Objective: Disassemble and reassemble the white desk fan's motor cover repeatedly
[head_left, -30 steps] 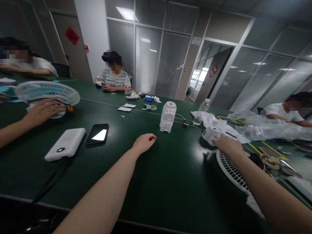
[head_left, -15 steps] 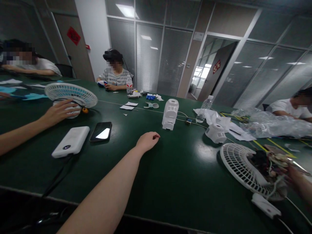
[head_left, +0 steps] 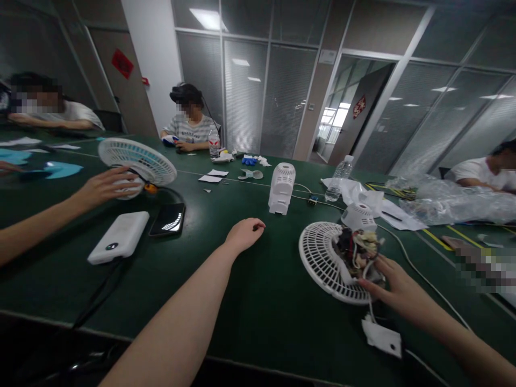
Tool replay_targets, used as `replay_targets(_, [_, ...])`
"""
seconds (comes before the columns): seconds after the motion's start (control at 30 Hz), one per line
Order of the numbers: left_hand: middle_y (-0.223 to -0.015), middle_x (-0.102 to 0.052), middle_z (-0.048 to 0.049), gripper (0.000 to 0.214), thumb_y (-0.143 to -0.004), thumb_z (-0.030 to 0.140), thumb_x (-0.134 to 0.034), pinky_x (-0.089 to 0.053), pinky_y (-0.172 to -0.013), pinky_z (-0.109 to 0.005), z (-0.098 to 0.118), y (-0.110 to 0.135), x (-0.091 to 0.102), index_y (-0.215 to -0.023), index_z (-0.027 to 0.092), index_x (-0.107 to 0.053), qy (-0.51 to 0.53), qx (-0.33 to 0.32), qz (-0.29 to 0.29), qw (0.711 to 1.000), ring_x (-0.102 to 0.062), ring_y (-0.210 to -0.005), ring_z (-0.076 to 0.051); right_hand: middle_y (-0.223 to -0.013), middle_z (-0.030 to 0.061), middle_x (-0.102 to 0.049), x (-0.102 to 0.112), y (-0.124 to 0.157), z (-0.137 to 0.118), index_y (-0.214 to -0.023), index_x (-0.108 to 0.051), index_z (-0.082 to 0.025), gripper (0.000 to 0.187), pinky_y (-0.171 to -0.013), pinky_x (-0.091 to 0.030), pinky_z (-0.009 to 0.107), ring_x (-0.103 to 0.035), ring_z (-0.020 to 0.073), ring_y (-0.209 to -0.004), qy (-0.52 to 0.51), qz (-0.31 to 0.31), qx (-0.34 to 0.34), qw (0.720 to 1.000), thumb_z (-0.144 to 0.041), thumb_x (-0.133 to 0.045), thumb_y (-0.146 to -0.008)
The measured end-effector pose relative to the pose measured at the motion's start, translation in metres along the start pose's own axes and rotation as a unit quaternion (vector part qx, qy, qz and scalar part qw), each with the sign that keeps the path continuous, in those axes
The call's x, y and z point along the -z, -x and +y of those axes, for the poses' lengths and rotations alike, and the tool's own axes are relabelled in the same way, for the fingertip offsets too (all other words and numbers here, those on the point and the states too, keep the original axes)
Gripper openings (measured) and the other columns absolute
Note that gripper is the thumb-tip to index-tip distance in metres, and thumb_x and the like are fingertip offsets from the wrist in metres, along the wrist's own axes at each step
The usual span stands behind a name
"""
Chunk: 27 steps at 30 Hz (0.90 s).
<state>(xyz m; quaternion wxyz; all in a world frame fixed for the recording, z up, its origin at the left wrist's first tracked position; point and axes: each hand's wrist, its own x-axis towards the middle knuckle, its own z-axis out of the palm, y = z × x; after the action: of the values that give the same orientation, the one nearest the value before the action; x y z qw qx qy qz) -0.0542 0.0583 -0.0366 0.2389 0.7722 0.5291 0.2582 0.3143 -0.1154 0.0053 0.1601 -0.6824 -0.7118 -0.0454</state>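
My left hand (head_left: 245,235) rests on the green table (head_left: 250,301), its fingers loosely curled with nothing visible in them. At the right, my right hand (head_left: 389,282) grips the back of a partly dismantled fan (head_left: 320,263). The fan's white round grille tilts over the table, and a tangle of wires shows at its bared motor end. From it a cable runs down to a small white box (head_left: 382,337). Beyond my left hand stands a white vented housing (head_left: 281,188). Another white vented cover (head_left: 358,216) sits just behind the fan I hold.
At the left, another person's hand (head_left: 107,188) holds a second fan (head_left: 137,158). A power bank (head_left: 121,236) and a phone (head_left: 167,219) lie near it. Farther off are a clear bottle (head_left: 339,178), plastic wrapping (head_left: 463,201) and a seated person (head_left: 189,121).
My right hand has brought the wired fan leftward from the right edge, the small box trailing along. The other person's fan has shifted slightly right. My left hand has stayed put.
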Motion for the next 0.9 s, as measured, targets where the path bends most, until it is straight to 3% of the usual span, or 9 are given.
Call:
replay_targets(0.13, [-0.108,-0.068,-0.0017,0.024,-0.087,0.037,-0.053,-0.05,-0.084,-0.031,-0.002,-0.003,-0.004,-0.101,0.028,-0.069,0.02,0.0,0.025,0.999,-0.064,-0.094,-0.02,-0.141,0.0191,-0.049,-0.018,-0.027,-0.061,-0.133,-0.051,-0.012,0.076,-0.11,-0.034,0.052,-0.043,0.0352,-0.132,-0.004,-0.049,0.059,0.997,-0.067,-0.047,-0.081])
replay_targets(0.27, [-0.112,-0.066,-0.0033,0.029,-0.09,0.041,-0.048,-0.049,-0.089,-0.03,-0.005,-0.009,-0.007,-0.106,0.025,-0.067,0.046,0.003,0.058,0.997,-0.063,-0.099,-0.019,-0.143,0.0191,-0.046,-0.03,-0.052,-0.11,-0.14,-0.043,-0.01,0.083,-0.109,-0.035,0.051,-0.043,0.036,-0.13,-0.013,-0.05,0.072,0.996,-0.069,-0.045,-0.082])
replay_targets(0.37, [-0.12,-0.062,-0.0058,0.034,-0.09,0.042,-0.048,-0.047,-0.094,-0.031,-0.009,-0.014,-0.008,-0.115,0.024,-0.062,0.059,0.016,0.092,0.994,-0.061,-0.107,-0.02,-0.141,0.0188,-0.048,-0.032,-0.066,-0.133,-0.139,-0.044,-0.01,0.083,-0.106,-0.037,0.053,-0.045,0.0377,-0.128,-0.036,-0.047,0.079,0.995,-0.069,-0.047,-0.081])
replay_targets(0.43, [-0.124,-0.059,-0.007,0.037,-0.09,0.041,-0.048,-0.044,-0.099,-0.033,-0.012,-0.016,-0.008,-0.12,0.023,-0.059,0.064,0.026,0.112,0.991,-0.058,-0.113,-0.021,-0.138,0.0164,-0.052,-0.029,-0.076,-0.137,-0.135,-0.049,-0.015,0.072,-0.102,-0.04,0.053,-0.049,0.037,-0.124,-0.075,-0.062,0.086,0.992,-0.063,-0.05,-0.082])
replay_targets(0.53, [-0.127,-0.057,-0.0079,0.038,-0.09,0.04,-0.049,-0.041,-0.103,-0.035,-0.015,-0.018,-0.008,-0.122,0.022,-0.057,0.069,0.038,0.129,0.989,-0.056,-0.117,-0.022,-0.12,0.0085,-0.067,-0.021,-0.099,-0.127,-0.119,-0.062,-0.025,0.037,-0.092,-0.049,0.047,-0.063,0.0293,-0.106,-0.168,-0.097,0.085,0.977,-0.038,-0.05,-0.087])
replay_targets(0.63, [-0.127,-0.056,-0.0073,0.038,-0.089,0.041,-0.05,-0.042,-0.101,-0.035,-0.016,-0.019,-0.009,-0.122,0.023,-0.057,0.074,0.045,0.133,0.987,-0.057,-0.115,-0.023,-0.098,0.0043,-0.072,-0.02,-0.135,-0.113,-0.1,-0.068,-0.026,0.025,-0.088,-0.051,0.044,-0.067,0.0244,-0.09,-0.231,-0.013,0.063,0.971,-0.022,-0.053,-0.08])
replay_targets(0.73, [-0.128,-0.056,-0.0069,0.037,-0.089,0.042,-0.05,-0.043,-0.1,-0.035,-0.015,-0.02,-0.009,-0.121,0.024,-0.057,0.078,0.05,0.132,0.987,-0.057,-0.115,-0.023,-0.106,0.0067,-0.069,-0.03,-0.181,-0.109,-0.112,-0.063,-0.023,0.033,-0.093,-0.048,0.046,-0.064,0.0248,-0.098,-0.249,0.075,0.05,0.964,-0.026,-0.056,-0.079])
replay_targets(0.83, [-0.127,-0.056,-0.0071,0.037,-0.089,0.042,-0.051,-0.043,-0.101,-0.036,-0.013,-0.019,-0.009,-0.121,0.024,-0.057,0.079,0.052,0.129,0.987,-0.057,-0.115,-0.023,-0.125,0.0119,-0.059,-0.047,-0.226,-0.114,-0.133,-0.046,-0.021,0.054,-0.094,-0.048,0.048,-0.06,0.0266,-0.108,-0.272,0.109,0.046,0.955,-0.033,-0.056,-0.081])
replay_targets(0.9, [-0.127,-0.056,-0.0069,0.038,-0.088,0.042,-0.051,-0.043,-0.101,-0.036,-0.013,-0.019,-0.008,-0.121,0.024,-0.057,0.078,0.053,0.128,0.987,-0.057,-0.115,-0.024,-0.141,0.0143,-0.046,-0.056,-0.251,-0.12,-0.141,-0.036,-0.02,0.069,-0.102,-0.042,0.049,-0.048,0.0297,-0.124,-0.282,0.122,0.054,0.95,-0.035,-0.06,-0.079])
